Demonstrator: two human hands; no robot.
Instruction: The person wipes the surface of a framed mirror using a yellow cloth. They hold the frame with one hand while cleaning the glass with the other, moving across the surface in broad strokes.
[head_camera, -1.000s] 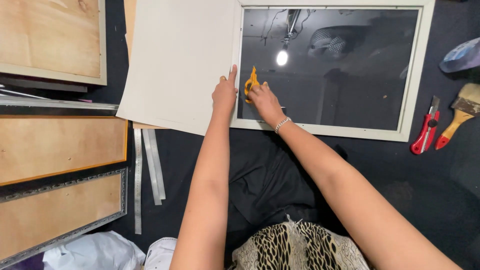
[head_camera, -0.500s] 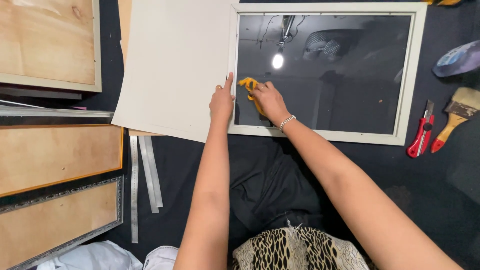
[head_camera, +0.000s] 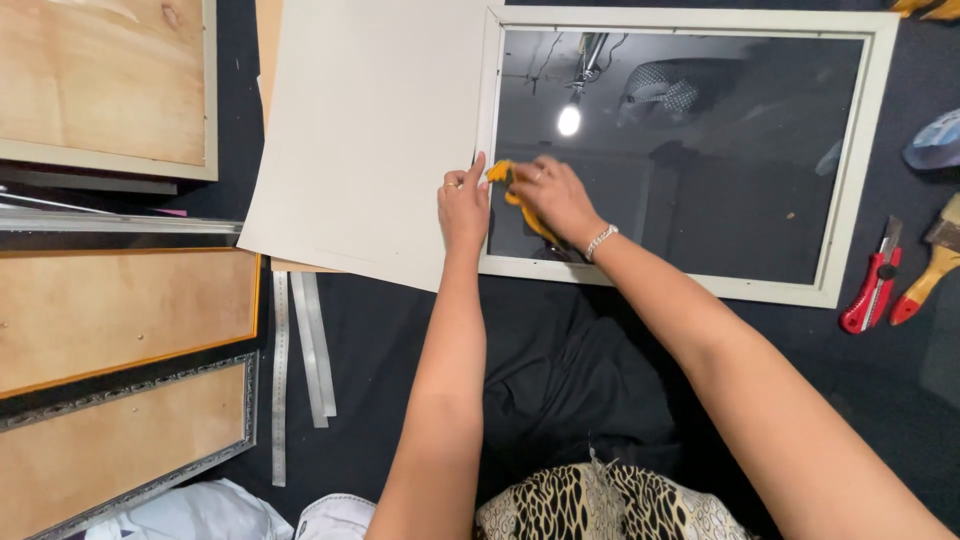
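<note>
A white picture frame (head_camera: 850, 160) with reflective glass lies on the dark floor. My right hand (head_camera: 552, 196) grips a yellow utility knife (head_camera: 520, 205) against the frame's left inner edge. My left hand (head_camera: 464, 208) presses flat on a large off-white board (head_camera: 370, 130), right beside the frame's left rail, its fingertips close to the knife. The knife's blade is hidden under my fingers.
Wooden-backed frames (head_camera: 110, 320) stack along the left. Metal rulers (head_camera: 300, 350) lie below the board. A red utility knife (head_camera: 872, 290) and a paintbrush (head_camera: 930, 270) rest at the right. Dark cloth (head_camera: 570, 390) and a leopard-print fabric (head_camera: 600, 505) sit near my body.
Both hands have shifted up along the frame's left edge, the knife moving with the right hand. The view has drifted slightly.
</note>
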